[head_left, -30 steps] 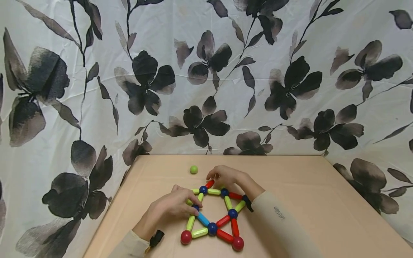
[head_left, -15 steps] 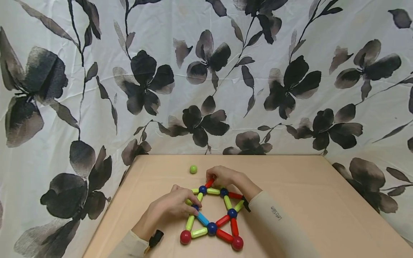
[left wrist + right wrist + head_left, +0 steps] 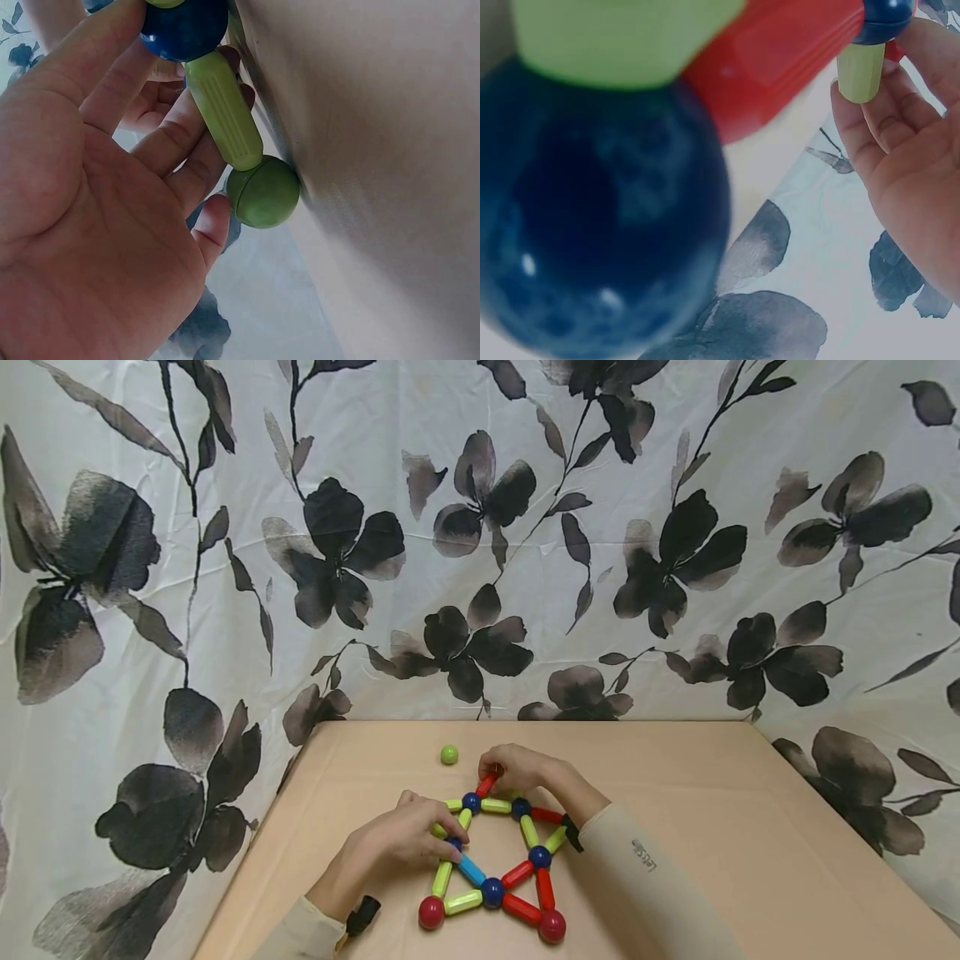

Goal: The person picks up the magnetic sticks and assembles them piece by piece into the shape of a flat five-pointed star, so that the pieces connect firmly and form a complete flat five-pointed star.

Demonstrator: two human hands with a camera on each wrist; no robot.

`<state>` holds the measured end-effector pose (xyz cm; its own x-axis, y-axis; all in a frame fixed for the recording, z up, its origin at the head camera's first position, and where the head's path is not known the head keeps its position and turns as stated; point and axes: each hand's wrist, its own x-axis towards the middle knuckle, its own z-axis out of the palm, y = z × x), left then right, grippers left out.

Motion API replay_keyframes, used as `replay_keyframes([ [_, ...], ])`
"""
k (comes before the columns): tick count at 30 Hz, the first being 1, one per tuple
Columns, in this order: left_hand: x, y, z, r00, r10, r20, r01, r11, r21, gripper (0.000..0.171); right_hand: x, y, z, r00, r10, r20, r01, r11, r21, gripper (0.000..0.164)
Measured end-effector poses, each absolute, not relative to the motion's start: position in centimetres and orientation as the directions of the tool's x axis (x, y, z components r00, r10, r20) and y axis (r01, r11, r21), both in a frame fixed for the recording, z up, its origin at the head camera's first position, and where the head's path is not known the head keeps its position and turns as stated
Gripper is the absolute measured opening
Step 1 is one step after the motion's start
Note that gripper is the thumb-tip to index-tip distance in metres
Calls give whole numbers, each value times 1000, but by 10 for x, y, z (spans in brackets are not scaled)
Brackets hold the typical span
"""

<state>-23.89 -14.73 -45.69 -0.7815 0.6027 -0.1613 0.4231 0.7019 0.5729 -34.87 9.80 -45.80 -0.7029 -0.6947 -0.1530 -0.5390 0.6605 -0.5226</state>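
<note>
A star-like frame of coloured rods and balls lies on the table. My left hand (image 3: 405, 833) holds its left side, thumb and index finger on a blue ball (image 3: 186, 28). Its other fingers lie along a light green rod (image 3: 225, 112) that ends in a green ball (image 3: 264, 192). At the far side my right hand (image 3: 527, 768) pinches a red rod (image 3: 486, 784), which meets a blue ball (image 3: 471, 802). In the right wrist view a blurred blue ball (image 3: 604, 217) and a red rod (image 3: 780, 64) fill the near part, with the right fingers beyond.
A loose light green ball (image 3: 449, 754) sits on the table (image 3: 712, 810) beyond the frame. Two dark red balls, one on the left (image 3: 431, 912) and one on the right (image 3: 552, 927), form the near corners. A floral cloth (image 3: 570, 568) hangs behind the table.
My right fingertips have closed in on the red rod, and its far end has shifted slightly. My left hand stays in place on the frame.
</note>
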Motion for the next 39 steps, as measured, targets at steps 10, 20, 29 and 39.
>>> replay_keyframes([
  [10, -241, -147, -457, -783, 594, -182, 406, 711, 573, 19, -362, 99, -446, -750, -656, -84, -441, 590, -676, 40],
  [20, -241, -149, -458, -776, 607, -173, 419, 700, 579, 20, -370, 58, -453, -791, -611, -36, -494, 673, -551, 51],
  [29, -240, -148, -458, -775, 615, -145, 444, 694, 567, 19, -371, 32, -458, -761, -640, -111, -524, 706, -476, 56],
  [39, -238, -149, -458, -781, 606, -149, 435, 699, 567, 18, -368, 26, -460, -791, -600, -122, -531, 771, -352, 30],
])
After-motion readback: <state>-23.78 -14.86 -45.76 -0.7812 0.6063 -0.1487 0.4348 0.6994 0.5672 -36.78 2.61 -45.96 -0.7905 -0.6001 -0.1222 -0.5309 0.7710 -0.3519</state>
